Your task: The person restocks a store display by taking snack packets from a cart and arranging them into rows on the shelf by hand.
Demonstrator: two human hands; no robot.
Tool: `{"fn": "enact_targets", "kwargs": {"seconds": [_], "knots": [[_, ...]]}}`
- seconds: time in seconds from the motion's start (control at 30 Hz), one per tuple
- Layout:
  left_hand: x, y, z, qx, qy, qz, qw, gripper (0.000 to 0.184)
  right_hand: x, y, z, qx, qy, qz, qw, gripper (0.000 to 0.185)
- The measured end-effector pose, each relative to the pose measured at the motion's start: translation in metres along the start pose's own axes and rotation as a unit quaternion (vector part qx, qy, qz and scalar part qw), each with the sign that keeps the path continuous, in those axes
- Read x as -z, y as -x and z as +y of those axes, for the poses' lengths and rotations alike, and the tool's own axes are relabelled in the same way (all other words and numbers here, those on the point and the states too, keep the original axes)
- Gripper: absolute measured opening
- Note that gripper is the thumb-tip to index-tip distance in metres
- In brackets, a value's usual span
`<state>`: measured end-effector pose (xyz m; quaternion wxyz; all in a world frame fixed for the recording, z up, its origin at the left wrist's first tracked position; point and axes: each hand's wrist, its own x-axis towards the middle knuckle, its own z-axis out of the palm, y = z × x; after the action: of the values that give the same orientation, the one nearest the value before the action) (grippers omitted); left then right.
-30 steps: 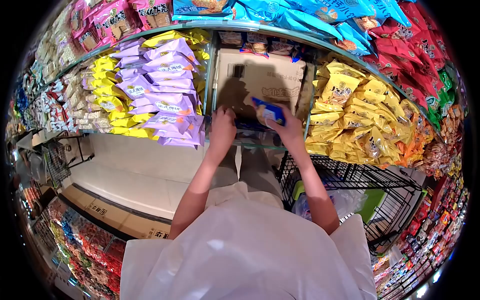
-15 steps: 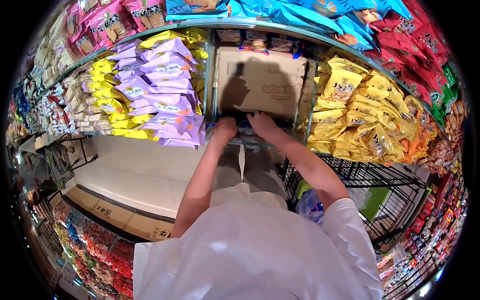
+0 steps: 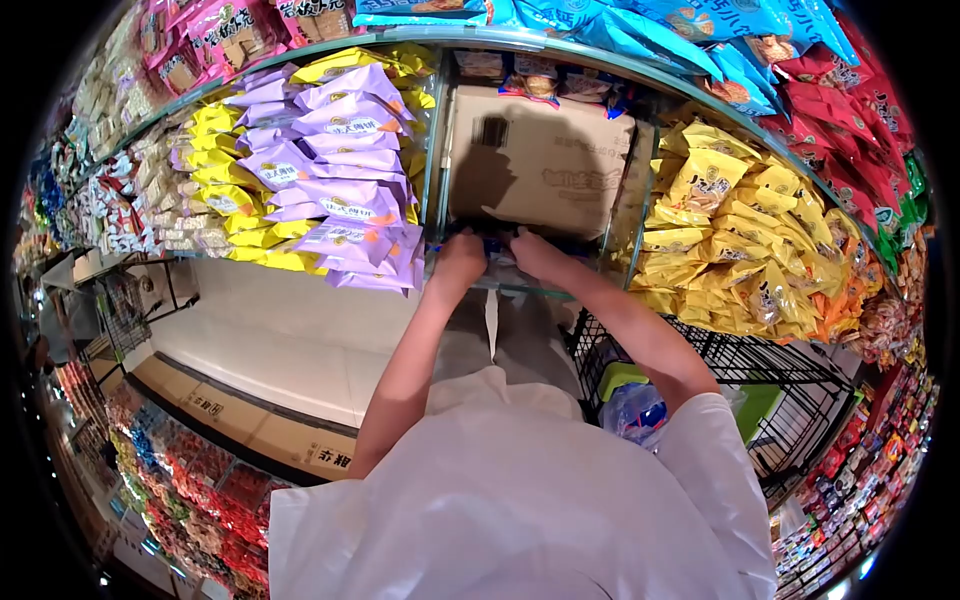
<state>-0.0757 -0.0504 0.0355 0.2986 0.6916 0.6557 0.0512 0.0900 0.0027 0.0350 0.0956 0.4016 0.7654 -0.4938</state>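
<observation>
My left hand and my right hand are side by side, low at the near edge of a glass-walled shelf bin. Both have curled fingers on a dark blue snack packet, mostly hidden under them. Just beyond my fingers lies a brown cardboard box, filling most of the bin, with a shadow across it. Several blue-and-red snack packets show behind the box at the bin's far end.
Purple bags are stacked left of the bin, yellow bags right of it. Blue bags lie above the glass divider. A black wire cart stands close at my right, holding a plastic-wrapped pack.
The view has shifted slightly, so the bin and shelves appear further right. My hands remain at the near edge of the bin, a little closer together, with fingers curled.
</observation>
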Motion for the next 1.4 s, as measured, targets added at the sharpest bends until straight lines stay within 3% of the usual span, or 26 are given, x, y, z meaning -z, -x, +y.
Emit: {"fn": "enact_targets", "kwargs": {"seconds": [0.07,0.13,0.17,0.2,0.23,0.27,0.3,0.33,0.37,0.43,0.5,0.57,0.63,0.77,0.83,0.9,0.93,1.0,1.03,1.13,1.27,1.4], "knots": [[0.006,0.002,0.006,-0.032,-0.025,-0.017,0.999,0.011,-0.014,-0.006,0.013,0.048,0.137,-0.062,0.988,0.041],[0.037,0.000,0.035,0.110,0.014,-0.014,0.994,0.018,-0.020,-0.005,0.013,0.035,0.125,-0.036,0.991,0.037],[0.033,-0.002,0.032,0.108,0.015,-0.012,0.994,0.018,-0.020,-0.006,0.013,0.026,0.114,-0.010,0.993,0.034],[0.030,-0.005,0.027,0.026,0.044,0.036,0.998,0.020,-0.012,-0.005,0.011,0.024,0.114,-0.007,0.993,0.034],[0.027,-0.007,0.022,-0.056,0.073,0.083,0.992,0.023,-0.003,-0.005,0.010,-0.007,0.028,-0.032,0.999,0.032],[0.021,-0.008,0.019,-0.057,0.073,0.083,0.992,0.023,0.006,-0.005,0.010,-0.037,-0.058,-0.058,0.996,0.031],[0.021,-0.008,0.021,-0.034,0.058,0.012,0.998,0.029,0.010,-0.006,0.013,-0.038,-0.058,-0.058,0.996,0.031],[0.021,-0.007,0.022,-0.011,0.041,-0.059,0.997,0.034,0.014,-0.008,0.017,-0.098,-0.086,-0.038,0.991,0.033],[0.021,-0.007,0.023,-0.011,0.041,-0.060,0.997,0.034,0.015,-0.008,0.019,-0.157,-0.114,-0.016,0.981,0.035],[0.027,-0.008,0.029,0.018,-0.017,-0.120,0.992,0.036,-0.013,-0.017,0.034,-0.164,-0.136,-0.044,0.976,0.035],[0.022,-0.013,0.021,0.010,0.000,-0.149,0.989,0.035,-0.035,-0.024,0.043,-0.074,-0.002,0.061,0.995,0.029],[0.014,-0.013,0.007,0.002,0.015,-0.177,0.984,0.033,-0.012,-0.012,0.024,-0.117,-0.067,0.039,0.990,0.028],[0.016,-0.015,0.002,-0.002,0.096,-0.100,0.990,0.022,-0.002,-0.008,0.023,-0.160,-0.131,0.021,0.978,0.026],[0.053,-0.007,0.034,0.064,0.041,-0.045,0.996,0.021,0.008,-0.003,0.034,-0.156,-0.128,0.019,0.979,0.034],[0.068,-0.005,0.049,0.036,0.087,0.078,0.992,0.019,0.014,0.006,0.027,-0.162,-0.106,0.040,0.980,0.037],[0.087,-0.004,0.070,0.019,0.129,0.109,0.985,0.018,0.012,0.028,0.015,-0.104,-0.207,0.245,0.941,0.032],[0.095,-0.001,0.083,0.011,0.175,0.138,0.975,0.017,0.015,0.043,0.000,-0.111,-0.210,0.255,0.937,0.032],[0.107,0.010,0.121,-0.004,0.254,0.124,0.959,0.015,0.027,0.077,-0.039,-0.089,-0.342,0.412,0.839,0.028],[0.108,0.018,0.140,-0.004,0.333,0.115,0.936,0.014,0.028,0.095,-0.052,-0.097,-0.344,0.423,0.833,0.028],[0.094,0.042,0.184,-0.126,0.343,0.103,0.925,0.010,0.015,0.139,-0.076,-0.123,-0.350,0.533,0.761,0.018],[0.077,0.073,0.181,-0.152,0.381,0.075,0.909,0.010,-0.011,0.163,-0.074,-0.144,-0.448,0.555,0.686,0.016],[0.079,0.102,0.148,-0.164,0.346,0.012,0.924,0.010,0.012,0.151,-0.073,-0.103,-0.439,0.561,0.694,0.016]]}}
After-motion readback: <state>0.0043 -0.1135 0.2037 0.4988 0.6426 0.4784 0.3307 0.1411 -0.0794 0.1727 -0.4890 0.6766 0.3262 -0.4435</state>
